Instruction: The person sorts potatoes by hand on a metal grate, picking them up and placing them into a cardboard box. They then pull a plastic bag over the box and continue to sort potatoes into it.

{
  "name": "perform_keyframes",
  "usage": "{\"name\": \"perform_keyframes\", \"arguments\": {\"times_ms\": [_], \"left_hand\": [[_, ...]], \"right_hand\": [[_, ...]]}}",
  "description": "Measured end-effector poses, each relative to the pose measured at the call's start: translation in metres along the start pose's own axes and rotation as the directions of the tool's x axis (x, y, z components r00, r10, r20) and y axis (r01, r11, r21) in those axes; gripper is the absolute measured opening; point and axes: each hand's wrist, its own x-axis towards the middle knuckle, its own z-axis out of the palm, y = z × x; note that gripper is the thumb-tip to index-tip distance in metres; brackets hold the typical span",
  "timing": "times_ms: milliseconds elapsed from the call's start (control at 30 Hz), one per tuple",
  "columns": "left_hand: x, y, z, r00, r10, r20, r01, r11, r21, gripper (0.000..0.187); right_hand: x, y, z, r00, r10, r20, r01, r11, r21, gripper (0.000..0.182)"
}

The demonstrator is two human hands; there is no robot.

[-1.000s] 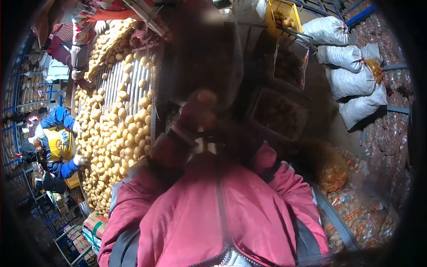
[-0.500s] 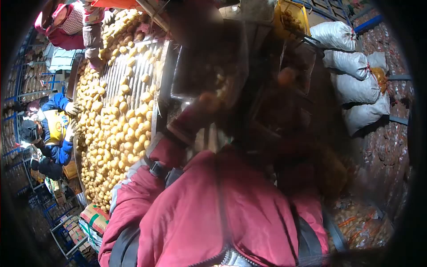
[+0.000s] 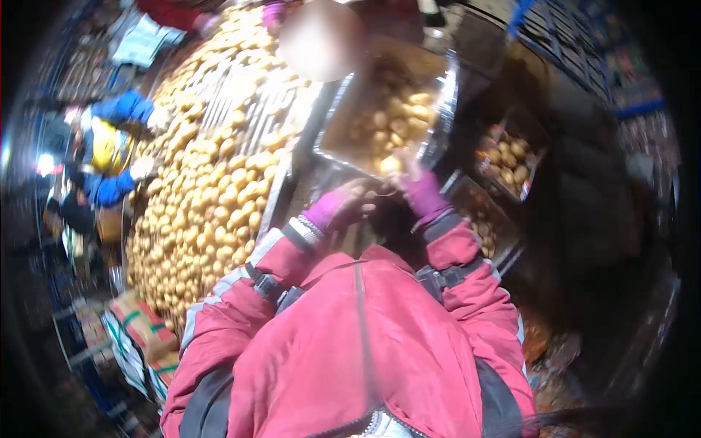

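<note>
My right hand [image 3: 412, 179], in a purple glove with bare fingers, is closed around a pale potato [image 3: 391, 165] at the near edge of a plastic-lined box [image 3: 327, 120]. Potatoes [image 3: 398, 124] lie inside that box. My left hand [image 3: 349, 202], gloved the same way, is just left of the right one, in front of the box. Its fingers are loosely bent and apart, and I see nothing in them. Both hands are somewhat blurred.
On the left stands a wide sorting table of potatoes [image 3: 212, 190] with metal bars [image 3: 226, 109]. A co-worker in blue sleeves [image 3: 109, 186] reaches in from its far side. A smaller box of potatoes [image 3: 509, 157] stands right. Stacked sacks [image 3: 142, 328] lie at lower left.
The view has turned and brightened, with the sorting table and boxes shifted in it. My hands have come closer together by the lined box. The white sacks on the right are now in deep shadow.
</note>
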Motion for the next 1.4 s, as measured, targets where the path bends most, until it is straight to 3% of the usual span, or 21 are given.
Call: {"name": "perform_keyframes", "arguments": {"times_ms": [67, 200, 267, 300, 400, 433, 533, 567, 700, 767, 800, 867, 933, 1000, 1033, 1067, 1133, 1233, 1300, 1333, 1400], "left_hand": [[0.0, -0.025, -0.067, 0.999, 0.0, -0.039, -0.001, 1.0, -0.022, 0.041], [-0.077, -0.022, -0.089, 0.97, 0.157, -0.187, -0.165, 0.986, -0.028, 0.054], [-0.13, -0.017, -0.078, 0.911, 0.226, -0.345, -0.265, 0.962, -0.071, 0.046], [-0.152, -0.019, -0.078, 0.876, 0.251, -0.413, -0.312, 0.946, -0.087, 0.043], [-0.195, -0.066, -0.139, 0.809, 0.269, -0.523, -0.346, 0.937, -0.053, 0.048], [-0.194, -0.104, -0.188, 0.859, 0.277, -0.431, -0.383, 0.906, -0.18, 0.048], [-0.265, -0.112, -0.167, 0.751, 0.234, -0.618, -0.383, 0.916, -0.118, 0.048], [-0.278, -0.139, -0.19, 0.722, 0.34, -0.603, -0.461, 0.886, -0.054, 0.043], [-0.364, -0.182, -0.225, 0.309, 0.585, -0.75, -0.416, 0.792, 0.446, 0.037], [-0.413, -0.214, -0.239, 0.078, 0.505, -0.859, -0.519, 0.756, 0.398, 0.037], [-0.442, -0.222, -0.236, 0.001, 0.37, -0.929, -0.607, 0.739, 0.294, 0.038], [-0.491, -0.288, -0.294, -0.206, 0.493, -0.846, -0.338, 0.775, 0.534, 0.041], [-0.545, -0.289, -0.276, -0.409, 0.432, -0.804, -0.141, 0.84, 0.523, 0.043], [-0.574, -0.345, -0.315, -0.484, 0.39, -0.783, -0.24, 0.802, 0.547, 0.043], [-0.591, -0.36, -0.319, -0.485, 0.382, -0.787, -0.144, 0.852, 0.503, 0.045], [-0.607, -0.385, -0.334, -0.482, 0.422, -0.768, 0.18, 0.905, 0.385, 0.047], [-0.619, -0.408, -0.349, -0.476, 0.474, -0.741, 0.251, 0.88, 0.402, 0.049], [-0.621, -0.452, -0.386, -0.301, 0.311, -0.902, -0.134, 0.922, 0.363, 0.046], [-0.616, -0.447, -0.389, -0.173, 0.223, -0.959, -0.595, 0.753, 0.283, 0.041], [-0.61, -0.439, -0.393, -0.151, 0.222, -0.963, -0.655, 0.707, 0.265, 0.04], [-0.599, -0.413, -0.384, -0.272, 0.336, -0.902, -0.179, 0.903, 0.39, 0.039]], "right_hand": [[0.028, 0.006, -0.015, 0.996, -0.01, -0.091, 0.009, 1.0, -0.012, 0.044], [0.067, 0.038, -0.018, 0.985, 0.122, -0.121, -0.124, 0.992, -0.007, 0.044], [0.077, 0.08, -0.023, 0.945, 0.325, -0.018, -0.325, 0.94, -0.104, 0.046], [0.059, 0.071, 0.0, 0.979, 0.191, 0.077, -0.175, 0.968, -0.18, 0.051], [0.058, 0.094, 0.058, 0.896, 0.347, 0.278, -0.347, 0.937, -0.052, 0.052], [0.053, 0.079, 0.079, 0.887, 0.344, 0.308, -0.326, 0.939, -0.11, 0.049], [0.015, 0.048, 0.165, 0.855, 0.273, 0.441, -0.185, 0.955, -0.232, 0.042], [0.007, 0.048, 0.186, 0.829, 0.22, 0.514, -0.106, 0.964, -0.242, 0.042], [-0.023, 0.072, 0.274, 0.649, 0.001, 0.761, 0.444, 0.812, -0.38, 0.036], [-0.049, 0.079, 0.327, 0.638, 0.313, 0.703, -0.015, 0.918, -0.396, 0.034], [-0.055, 0.096, 0.346, 0.556, 0.302, 0.775, 0.091, 0.904, -0.418, 0.035], [-0.064, 0.142, 0.392, 0.416, 0.378, 0.827, 0.158, 0.866, -0.475, 0.039], [-0.116, 0.133, 0.451, 0.141, 0.32, 0.937, 0.229, 0.91, -0.345, 0.041], [-0.155, 0.161, 0.491, -0.052, 0.352, 0.934, 0.304, 0.897, -0.321, 0.04], [-0.178, 0.167, 0.513, -0.137, 0.37, 0.919, 0.341, 0.889, -0.307, 0.04], [-0.21, 0.153, 0.541, -0.202, 0.397, 0.896, 0.385, 0.873, -0.3, 0.043], [-0.256, 0.168, 0.577, -0.282, 0.439, 0.853, 0.424, 0.855, -0.3, 0.047], [-0.307, 0.215, 0.605, -0.382, 0.301, 0.874, 0.345, 0.924, -0.167, 0.052], [-0.331, 0.229, 0.622, -0.44, 0.255, 0.861, 0.38, 0.922, -0.079, 0.053], [-0.337, 0.225, 0.638, -0.494, 0.303, 0.815, 0.377, 0.919, -0.113, 0.054], [-0.343, 0.224, 0.644, -0.504, 0.359, 0.786, 0.42, 0.897, -0.14, 0.056]]}}
